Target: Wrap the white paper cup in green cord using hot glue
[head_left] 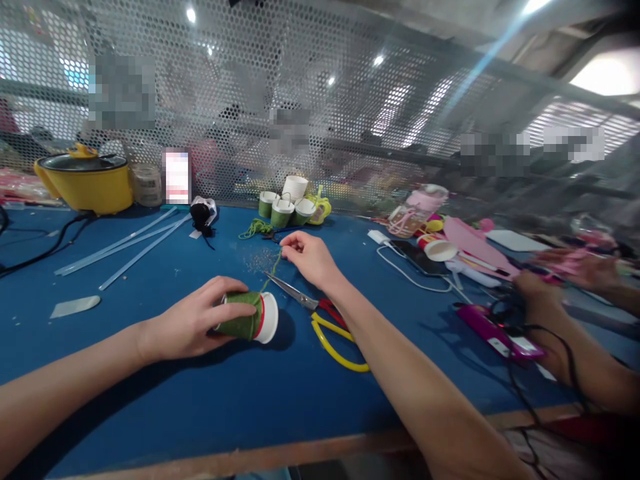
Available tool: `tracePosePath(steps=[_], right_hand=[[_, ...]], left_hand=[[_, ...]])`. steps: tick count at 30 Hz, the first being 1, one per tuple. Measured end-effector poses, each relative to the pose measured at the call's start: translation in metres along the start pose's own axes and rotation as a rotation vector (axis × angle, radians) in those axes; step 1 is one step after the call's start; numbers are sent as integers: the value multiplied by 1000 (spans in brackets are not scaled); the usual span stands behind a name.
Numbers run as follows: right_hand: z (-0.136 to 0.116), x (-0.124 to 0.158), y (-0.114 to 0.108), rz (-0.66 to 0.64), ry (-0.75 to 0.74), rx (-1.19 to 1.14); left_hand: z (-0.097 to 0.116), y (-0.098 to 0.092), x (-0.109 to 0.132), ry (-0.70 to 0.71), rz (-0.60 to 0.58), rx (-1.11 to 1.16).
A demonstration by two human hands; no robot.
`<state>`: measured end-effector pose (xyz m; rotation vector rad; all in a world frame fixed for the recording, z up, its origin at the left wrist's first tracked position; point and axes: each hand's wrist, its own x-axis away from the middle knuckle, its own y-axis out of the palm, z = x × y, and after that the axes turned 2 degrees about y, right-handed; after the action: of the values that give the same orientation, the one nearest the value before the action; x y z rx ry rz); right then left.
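My left hand is wrapped round a paper cup that lies on its side, its white rim facing right. Green material covers the cup's wall below a red band. From the cup a strand of green yarn runs up to my right hand, whose thumb and forefinger pinch its end. Scissors with red and yellow handles lie on the table under my right forearm, blades pointing to the yarn. Beyond my right hand, a loose bundle of green yarn rests near several green-covered cups.
A yellow electric pot, a jar and a lit phone stand at the back left. Clear strips lie before them. On the right are a white cable, a purple device and another person's arm. A perforated screen closes off the back.
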<state>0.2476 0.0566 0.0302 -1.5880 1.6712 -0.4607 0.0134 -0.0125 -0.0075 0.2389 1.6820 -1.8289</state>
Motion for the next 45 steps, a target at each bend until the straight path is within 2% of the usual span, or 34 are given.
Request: tracePosePath(steps=[5, 9, 11, 12, 16, 19, 28, 33, 39, 42, 45], right_hand=[[6, 2, -6, 3, -17, 143], [-17, 26, -12, -49, -71, 158], [-31, 40, -14, -133, -117, 78], [-38, 47, -15, -132, -144, 47], [-57, 72, -11, -142, -224, -15], [-63, 81, -3, -175, -191, 37], [-62, 79, 7, -239, -190, 170], [-57, 79, 8, -157, -180, 11], [-51, 74, 5, -178, -42, -309], [-52, 74, 3, -204, -11, -304], [-53, 76, 5, -222, -15, -166]], left_hand=[[2, -1, 0, -99, 9, 117], [-1, 0, 1, -116, -4, 127], [-1, 0, 2, -122, -11, 129], [-2, 0, 1, -134, -8, 134], [-1, -1, -1, -225, 70, 165], [1, -1, -2, -260, 113, 161], [1, 2, -2, -242, 98, 56], [3, 0, -3, -278, 88, 96], [4, -1, -4, -335, 88, 173], [4, -1, -5, -337, 88, 168], [4, 0, -4, -332, 82, 145]])
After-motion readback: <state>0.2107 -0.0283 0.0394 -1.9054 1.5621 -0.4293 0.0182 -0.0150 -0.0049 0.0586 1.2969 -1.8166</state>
